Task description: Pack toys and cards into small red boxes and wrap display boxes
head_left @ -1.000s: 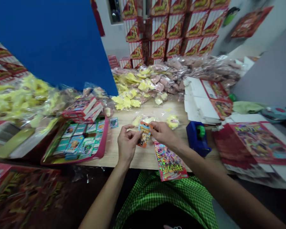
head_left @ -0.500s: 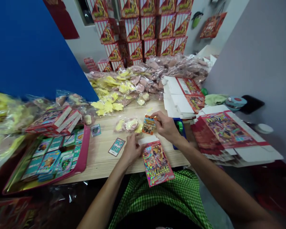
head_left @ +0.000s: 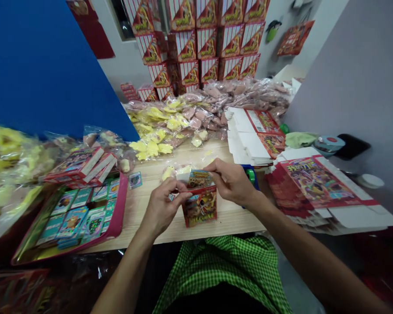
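A small red printed box (head_left: 201,208) stands upright at the near part of the table, its top open toward me. My left hand (head_left: 165,203) pinches the box's upper left edge between thumb and fingers. In my right hand (head_left: 227,181) is a card packet (head_left: 199,178) with a blue and orange print, held by its right side. The packet's lower part is inside the box mouth, hidden by the front panel. Just behind the box lie bagged plush toys (head_left: 170,171), partly covered by my hands and the box.
At left a pink-rimmed tin (head_left: 119,211) holds cards, with red boxes (head_left: 75,163) on it. A loose card (head_left: 135,179) lies beside it. Flat cartons (head_left: 321,179) are stacked at right. Bagged plush toys (head_left: 150,144) heap behind, below stacked display boxes (head_left: 186,43).
The box has gone from lying tilted over my lap to standing upright on the table. My right hand has brought the packet down into its opening. My left hand now grips the box edge.
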`<state>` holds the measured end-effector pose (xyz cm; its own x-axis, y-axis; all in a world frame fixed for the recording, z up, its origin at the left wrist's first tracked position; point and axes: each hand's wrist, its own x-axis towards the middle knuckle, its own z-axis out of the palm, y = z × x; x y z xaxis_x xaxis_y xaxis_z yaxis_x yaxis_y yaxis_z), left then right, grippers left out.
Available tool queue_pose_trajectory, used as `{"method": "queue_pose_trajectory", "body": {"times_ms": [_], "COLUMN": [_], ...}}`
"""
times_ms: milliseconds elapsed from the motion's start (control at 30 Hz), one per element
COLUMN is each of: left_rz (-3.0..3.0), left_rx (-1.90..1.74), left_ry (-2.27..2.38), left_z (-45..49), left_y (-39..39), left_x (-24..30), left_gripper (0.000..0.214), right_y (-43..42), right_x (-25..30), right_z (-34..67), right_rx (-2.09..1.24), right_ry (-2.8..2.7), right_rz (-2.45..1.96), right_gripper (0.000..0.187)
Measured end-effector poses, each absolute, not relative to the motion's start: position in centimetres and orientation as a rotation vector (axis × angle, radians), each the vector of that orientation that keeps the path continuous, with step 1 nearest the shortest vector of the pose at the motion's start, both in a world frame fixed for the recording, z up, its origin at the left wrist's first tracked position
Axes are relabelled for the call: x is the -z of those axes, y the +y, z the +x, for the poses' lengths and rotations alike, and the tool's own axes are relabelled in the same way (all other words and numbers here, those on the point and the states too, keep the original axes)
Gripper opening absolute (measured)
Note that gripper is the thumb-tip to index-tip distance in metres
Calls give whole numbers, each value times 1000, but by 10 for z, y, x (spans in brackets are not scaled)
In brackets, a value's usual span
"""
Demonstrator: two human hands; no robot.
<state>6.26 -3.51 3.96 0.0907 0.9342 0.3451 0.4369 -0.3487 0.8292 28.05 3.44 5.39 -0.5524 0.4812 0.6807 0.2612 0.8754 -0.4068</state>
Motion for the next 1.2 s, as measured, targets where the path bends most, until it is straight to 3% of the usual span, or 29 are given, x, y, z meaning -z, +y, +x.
{"method": "queue_pose_trajectory", "body": {"times_ms": [167,300,433,500,800,1100,1200], "left_rz": [2106,1968,1561,1486,2048,1821,1984], "left_rx": [-1329,-1506,-1886,-1976,-1950,-2023,-1965], "left_ry": [1366,1350,1217,1184,1178,1363,1310], "left_z": [50,50,68,76,59,65,65], "left_y": [-41,-48,-54,-56,-59,-66,-63], "left_x": [-49,-17,13,22,24,30,27], "left_gripper": [13,5,22,19,33,33,23], "right_y": [12,-1,-7,-7,1,-10,-9], "right_x": [-65,-35,-7,-2,-12,-11,-13], "right_z": [273,279,280,279,284,274,274], "right_rx": [16,-131,-275,-251,-196,-335,-334], "right_ry": [-2459,-2149,-2035,-2013,-2174,-2062,-2067], "right_rz": [-605,-670,-619,-595,-525,-641,-663], "right_gripper": [16,27,29,30,25,23,23]}}
